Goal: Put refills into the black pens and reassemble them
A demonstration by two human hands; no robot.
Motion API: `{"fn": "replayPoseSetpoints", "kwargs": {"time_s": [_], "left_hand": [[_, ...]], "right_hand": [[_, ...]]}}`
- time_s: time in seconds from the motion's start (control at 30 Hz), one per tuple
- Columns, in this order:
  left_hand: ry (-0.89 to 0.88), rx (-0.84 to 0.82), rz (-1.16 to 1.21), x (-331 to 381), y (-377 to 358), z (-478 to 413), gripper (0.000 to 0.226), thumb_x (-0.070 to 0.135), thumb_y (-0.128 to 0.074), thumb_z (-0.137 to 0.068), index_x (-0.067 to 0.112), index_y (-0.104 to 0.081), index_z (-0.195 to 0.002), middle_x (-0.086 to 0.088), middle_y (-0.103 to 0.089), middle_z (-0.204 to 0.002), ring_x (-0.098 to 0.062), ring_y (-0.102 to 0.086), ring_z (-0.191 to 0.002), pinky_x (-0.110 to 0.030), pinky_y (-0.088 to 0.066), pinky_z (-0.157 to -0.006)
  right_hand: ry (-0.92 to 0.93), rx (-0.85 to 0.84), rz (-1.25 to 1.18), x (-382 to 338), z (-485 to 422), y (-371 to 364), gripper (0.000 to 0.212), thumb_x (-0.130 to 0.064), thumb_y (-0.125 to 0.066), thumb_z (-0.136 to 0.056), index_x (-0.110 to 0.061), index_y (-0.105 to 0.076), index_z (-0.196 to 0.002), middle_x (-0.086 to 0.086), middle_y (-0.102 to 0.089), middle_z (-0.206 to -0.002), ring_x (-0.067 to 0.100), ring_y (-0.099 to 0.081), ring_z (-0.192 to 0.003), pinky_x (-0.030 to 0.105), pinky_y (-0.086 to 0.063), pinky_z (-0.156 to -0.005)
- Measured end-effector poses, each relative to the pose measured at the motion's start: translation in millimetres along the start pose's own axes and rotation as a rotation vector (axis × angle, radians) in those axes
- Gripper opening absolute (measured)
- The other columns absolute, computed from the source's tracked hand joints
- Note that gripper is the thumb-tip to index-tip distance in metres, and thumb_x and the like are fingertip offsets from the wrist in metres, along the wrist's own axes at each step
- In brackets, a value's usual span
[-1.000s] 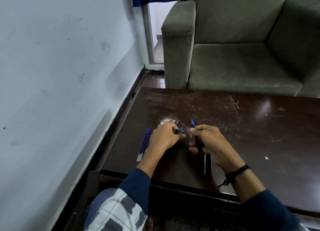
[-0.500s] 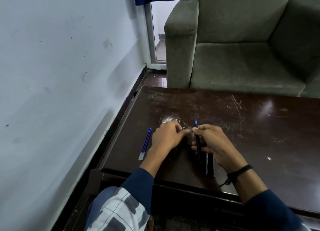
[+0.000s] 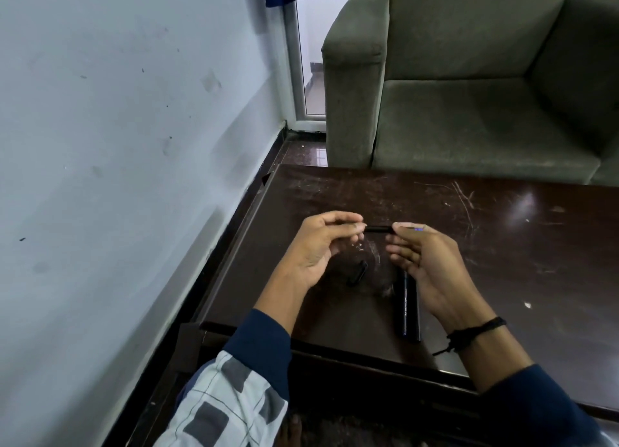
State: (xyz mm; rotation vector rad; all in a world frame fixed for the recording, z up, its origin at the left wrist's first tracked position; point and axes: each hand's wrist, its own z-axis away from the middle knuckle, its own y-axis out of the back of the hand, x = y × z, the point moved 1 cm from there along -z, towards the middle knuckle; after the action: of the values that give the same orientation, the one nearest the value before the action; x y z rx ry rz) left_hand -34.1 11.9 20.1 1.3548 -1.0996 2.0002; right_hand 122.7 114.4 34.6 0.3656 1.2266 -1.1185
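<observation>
I hold a black pen (image 3: 378,228) level above the dark table (image 3: 522,265), one hand at each end. My left hand (image 3: 315,249) pinches its left end with the fingertips. My right hand (image 3: 425,262) grips the right end, where a blue refill tip (image 3: 418,228) shows at my thumb. On the table under my hands lie a short black pen piece (image 3: 356,274) and two black pen barrels (image 3: 407,307), side by side. The loose blue refills are out of sight, probably behind my left arm.
A white wall (image 3: 100,145) runs close along the table's left edge. A grey-green sofa (image 3: 469,111) stands right behind the table's far edge. The tabletop is scratched and has a few white specks (image 3: 528,305).
Both hands have lifted off the table. The pen has turned from pointing away to lying level between them. The short black piece is now uncovered on the table.
</observation>
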Motion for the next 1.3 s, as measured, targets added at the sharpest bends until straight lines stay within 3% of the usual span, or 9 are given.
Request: {"fn": "replayPoseSetpoints", "kwargs": {"time_s": [0.1, 0.17, 0.33, 0.5, 0.77, 0.97, 1.17, 1.3], "left_hand": [[0.008, 0.16, 0.248, -0.5, 3.0, -3.2, 0.014, -0.007, -0.075, -0.084, 0.005, -0.079, -0.09, -0.013, -0.076, -0.093, -0.015, -0.075, -0.08, -0.02, -0.06, -0.071], [0.024, 0.161, 0.317, -1.6, 0.9, -2.0, 0.009, -0.002, -0.075, -0.086, 0.004, -0.077, -0.092, -0.013, -0.077, -0.096, -0.015, -0.075, -0.085, -0.021, -0.06, -0.072], [0.049, 0.001, 0.164, -12.4, -14.9, 2.4, 0.014, 0.004, -0.065, -0.096, 0.005, -0.074, -0.106, -0.016, -0.078, -0.105, -0.022, -0.075, -0.102, -0.027, -0.06, -0.081], [0.028, 0.089, 0.215, -13.6, -10.5, -2.0, 0.008, 0.006, -0.07, -0.094, 0.005, -0.074, -0.1, -0.017, -0.078, -0.101, -0.023, -0.076, -0.098, -0.028, -0.061, -0.076], [0.016, 0.136, 0.203, -20.5, -14.0, -3.9, 0.011, 0.005, -0.072, -0.092, 0.0, -0.072, -0.101, -0.021, -0.078, -0.101, -0.028, -0.076, -0.1, -0.028, -0.062, -0.073], [0.03, 0.162, 0.217, -21.2, -13.3, -4.4, 0.012, 0.003, -0.071, -0.092, -0.003, -0.071, -0.103, -0.02, -0.078, -0.097, -0.028, -0.077, -0.097, -0.027, -0.062, -0.072], [0.021, 0.159, 0.192, -17.7, -9.5, -5.4, 0.014, 0.007, -0.07, -0.094, -0.001, -0.07, -0.106, -0.02, -0.078, -0.1, -0.026, -0.077, -0.097, -0.027, -0.061, -0.073], [0.034, 0.141, 0.156, -19.1, -10.1, -4.7, 0.013, 0.008, -0.07, -0.094, 0.002, -0.071, -0.105, -0.018, -0.078, -0.101, -0.026, -0.077, -0.099, -0.026, -0.061, -0.073]], "right_hand": [[0.049, -0.047, 0.101, 2.4, 0.8, -0.4, 0.006, -0.007, -0.076, -0.089, -0.005, -0.076, -0.095, 0.006, -0.075, -0.077, 0.008, -0.066, -0.06, 0.018, -0.056, -0.059], [0.068, -0.07, 0.144, 5.2, 0.8, -1.8, 0.006, -0.005, -0.076, -0.089, -0.003, -0.076, -0.095, 0.008, -0.075, -0.078, 0.009, -0.066, -0.063, 0.019, -0.056, -0.062], [0.077, -0.078, 0.188, 9.9, -0.7, -2.4, 0.009, -0.008, -0.077, -0.09, -0.001, -0.077, -0.095, 0.016, -0.078, -0.087, 0.017, -0.07, -0.075, 0.027, -0.057, -0.073], [0.075, -0.082, 0.205, 10.2, -0.5, -2.9, 0.011, -0.013, -0.071, -0.096, -0.004, -0.076, -0.1, 0.014, -0.078, -0.083, 0.015, -0.069, -0.069, 0.024, -0.057, -0.066], [0.163, -0.007, 0.34, 12.7, -3.4, -0.7, 0.01, -0.007, -0.068, -0.098, -0.002, -0.074, -0.091, 0.006, -0.074, -0.069, 0.011, -0.066, -0.063, 0.02, -0.053, -0.06], [0.239, -0.001, 0.448, 18.5, -3.2, -2.6, 0.009, -0.007, -0.07, -0.096, -0.012, -0.074, -0.089, 0.01, -0.076, -0.077, 0.016, -0.07, -0.071, 0.031, -0.057, -0.072], [0.21, -0.06, 0.393, 14.2, -1.5, -3.3, 0.012, -0.02, -0.071, -0.097, -0.009, -0.075, -0.094, 0.009, -0.078, -0.078, 0.011, -0.07, -0.066, 0.02, -0.056, -0.062], [0.224, -0.02, 0.403, 15.6, -1.8, -3.1, 0.006, -0.008, -0.071, -0.096, -0.006, -0.074, -0.091, 0.008, -0.076, -0.073, 0.011, -0.068, -0.064, 0.019, -0.053, -0.059]]}}
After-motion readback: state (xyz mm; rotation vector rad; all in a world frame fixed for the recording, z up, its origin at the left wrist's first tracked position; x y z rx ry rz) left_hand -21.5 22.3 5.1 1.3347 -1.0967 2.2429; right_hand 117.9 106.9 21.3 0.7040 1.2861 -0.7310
